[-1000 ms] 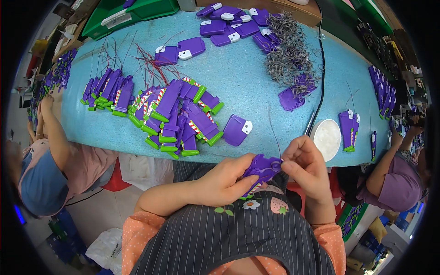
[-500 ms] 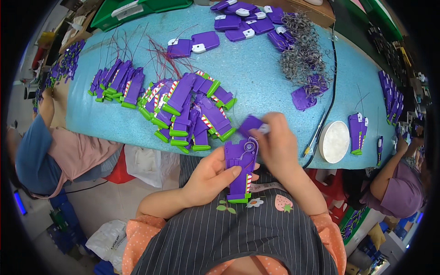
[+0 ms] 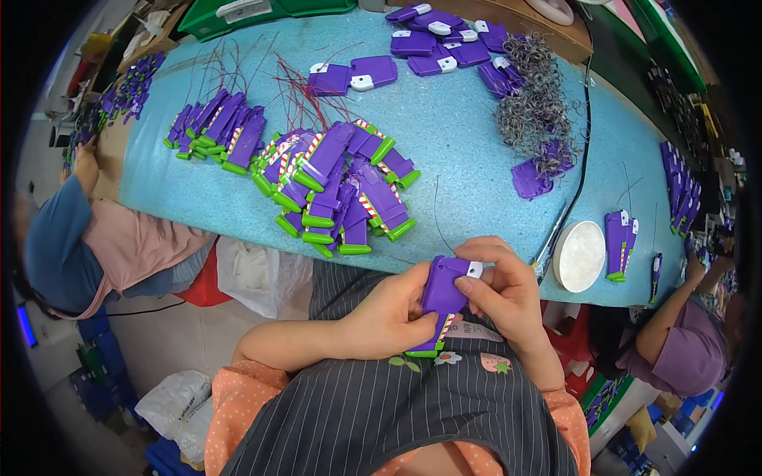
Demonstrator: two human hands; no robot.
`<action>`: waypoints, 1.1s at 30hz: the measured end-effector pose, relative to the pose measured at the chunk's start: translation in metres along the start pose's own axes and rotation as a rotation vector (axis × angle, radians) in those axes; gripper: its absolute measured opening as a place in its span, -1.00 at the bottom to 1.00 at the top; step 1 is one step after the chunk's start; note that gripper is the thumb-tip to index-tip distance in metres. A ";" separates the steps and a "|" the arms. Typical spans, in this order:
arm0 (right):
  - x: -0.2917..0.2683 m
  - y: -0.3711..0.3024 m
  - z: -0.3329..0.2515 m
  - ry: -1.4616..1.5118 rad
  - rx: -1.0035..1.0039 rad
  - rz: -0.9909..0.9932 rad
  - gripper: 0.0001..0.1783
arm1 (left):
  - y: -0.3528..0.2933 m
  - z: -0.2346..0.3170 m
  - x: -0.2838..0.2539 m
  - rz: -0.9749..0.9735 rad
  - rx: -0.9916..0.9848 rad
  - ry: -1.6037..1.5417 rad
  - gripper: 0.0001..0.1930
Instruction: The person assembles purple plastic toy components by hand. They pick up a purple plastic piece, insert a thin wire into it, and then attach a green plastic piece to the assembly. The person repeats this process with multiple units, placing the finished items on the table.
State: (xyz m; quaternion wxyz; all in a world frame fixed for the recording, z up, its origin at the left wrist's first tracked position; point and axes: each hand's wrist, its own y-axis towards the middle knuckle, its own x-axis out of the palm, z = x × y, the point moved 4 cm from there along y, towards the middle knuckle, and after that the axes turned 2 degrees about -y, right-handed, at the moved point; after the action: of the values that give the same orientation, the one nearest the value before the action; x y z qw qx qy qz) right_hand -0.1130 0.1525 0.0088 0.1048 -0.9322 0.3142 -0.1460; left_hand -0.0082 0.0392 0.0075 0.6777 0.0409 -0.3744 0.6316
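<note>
In front of my apron, my left hand (image 3: 401,311) grips a purple plastic toy part with a green end and a red-and-white striped edge (image 3: 429,341). My right hand (image 3: 502,287) pinches a purple cover with a white corner (image 3: 446,287), which lies over the upper half of that part. The spring and recess inside are hidden beneath the cover. From its top edge a thin dark wire (image 3: 437,214) sticks up. To the left on the table is a pile of similar purple and green parts (image 3: 329,182), some with red wires.
A blue table (image 3: 452,170) spans the view. At its back lie purple covers (image 3: 436,40) and a heap of metal springs (image 3: 536,91). Right of my hands are a white round dish (image 3: 579,255), a black cable (image 3: 586,143) and tweezers (image 3: 548,246). Other people sit at both sides.
My right hand has brought the purple cover down onto the part in my left hand, hiding the spring that showed before. The view has shifted slightly.
</note>
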 end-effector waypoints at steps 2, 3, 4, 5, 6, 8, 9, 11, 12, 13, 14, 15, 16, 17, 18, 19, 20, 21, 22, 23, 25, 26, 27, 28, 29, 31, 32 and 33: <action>0.002 -0.001 0.001 -0.003 -0.029 0.018 -0.71 | -0.001 -0.002 0.000 0.009 0.024 0.063 -0.52; 0.002 -0.002 0.001 -0.018 -0.048 0.027 -0.71 | -0.001 -0.002 0.000 0.008 0.038 0.094 -0.53; 0.003 -0.002 0.000 -0.032 -0.068 0.038 -0.71 | -0.001 0.000 0.001 0.014 0.029 0.128 -0.56; 0.002 -0.003 -0.002 -0.100 -0.096 0.026 -0.70 | -0.002 0.003 0.002 0.019 0.020 0.163 -0.59; -0.001 -0.005 -0.003 -0.169 -0.124 0.015 -0.70 | -0.002 0.005 0.003 0.023 0.011 0.195 -0.62; -0.001 -0.005 -0.007 -0.267 -0.175 0.009 -0.69 | 0.000 0.010 0.001 0.037 0.053 0.320 -0.67; -0.002 -0.006 -0.010 -0.298 -0.194 0.017 -0.68 | 0.001 0.011 0.000 0.040 0.073 0.379 -0.69; -0.001 -0.009 -0.015 -0.210 -0.178 0.104 -0.68 | 0.002 0.014 0.002 0.053 0.143 0.378 -0.71; 0.003 -0.011 -0.015 -0.093 -0.144 0.185 -0.67 | 0.002 0.015 0.004 0.057 0.178 0.376 -0.71; 0.004 -0.012 -0.015 0.025 -0.110 0.265 -0.67 | 0.003 0.016 0.004 0.080 0.228 0.374 -0.74; 0.004 -0.010 -0.012 0.149 -0.072 0.251 -0.69 | 0.003 0.015 0.005 0.104 0.277 0.370 -0.76; 0.003 -0.007 -0.007 0.273 -0.036 0.241 -0.71 | 0.004 0.016 0.004 0.124 0.327 0.366 -0.78; 0.002 -0.005 -0.002 0.397 0.000 0.229 -0.73 | 0.005 0.017 0.004 0.119 0.337 0.390 -0.79; 0.003 -0.005 0.005 0.506 0.048 0.181 -0.76 | 0.006 0.018 0.003 0.115 0.348 0.413 -0.79; 0.004 -0.005 0.012 0.617 0.099 0.129 -0.78 | 0.005 0.019 0.001 0.114 0.357 0.436 -0.79; 0.005 -0.006 0.017 0.727 0.150 0.077 -0.80 | 0.005 0.020 0.001 0.100 0.391 0.454 -0.80; 0.005 -0.005 0.017 0.697 0.117 0.050 -0.83 | 0.005 0.020 0.000 0.085 0.426 0.472 -0.80; 0.004 -0.004 0.016 0.619 0.062 0.032 -0.83 | 0.005 0.020 -0.001 0.072 0.460 0.492 -0.81; 0.004 -0.003 0.014 0.540 0.006 0.016 -0.83 | 0.005 0.018 -0.003 0.075 0.460 0.504 -0.80; 0.003 -0.003 0.012 0.461 -0.049 0.000 -0.84 | 0.005 0.016 -0.004 0.078 0.459 0.516 -0.79; 0.002 -0.004 0.008 0.298 -0.112 -0.014 -0.83 | 0.004 0.015 -0.006 0.067 0.419 0.531 -0.78; 0.001 -0.004 0.006 0.217 -0.144 -0.021 -0.82 | 0.003 0.015 -0.008 0.050 0.377 0.530 -0.78; 0.000 -0.004 0.002 0.039 -0.205 -0.035 -0.81 | 0.003 0.015 -0.009 0.036 0.334 0.528 -0.77; -0.003 -0.004 -0.002 -0.140 -0.266 -0.050 -0.79 | 0.005 0.019 -0.009 0.013 0.390 0.563 -0.77; -0.004 -0.004 -0.006 -0.318 -0.325 -0.065 -0.76 | 0.009 0.025 -0.010 -0.009 0.446 0.599 -0.78; -0.007 -0.005 -0.012 -0.370 -0.385 -0.018 -0.73 | 0.014 0.033 -0.010 -0.019 0.521 0.674 -0.78; -0.007 -0.005 -0.015 -0.396 -0.415 0.005 -0.71 | 0.015 0.036 -0.008 -0.005 0.539 0.709 -0.79; -0.008 -0.007 -0.017 -0.394 -0.385 0.062 -0.71 | 0.015 0.039 -0.006 0.008 0.558 0.743 -0.79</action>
State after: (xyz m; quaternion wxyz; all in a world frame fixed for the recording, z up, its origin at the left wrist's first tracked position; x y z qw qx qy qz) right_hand -0.1212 0.1611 0.0247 -0.0108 -0.9352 0.3382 0.1041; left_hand -0.0390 0.0165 0.0263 0.7266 -0.0088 0.0778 0.6826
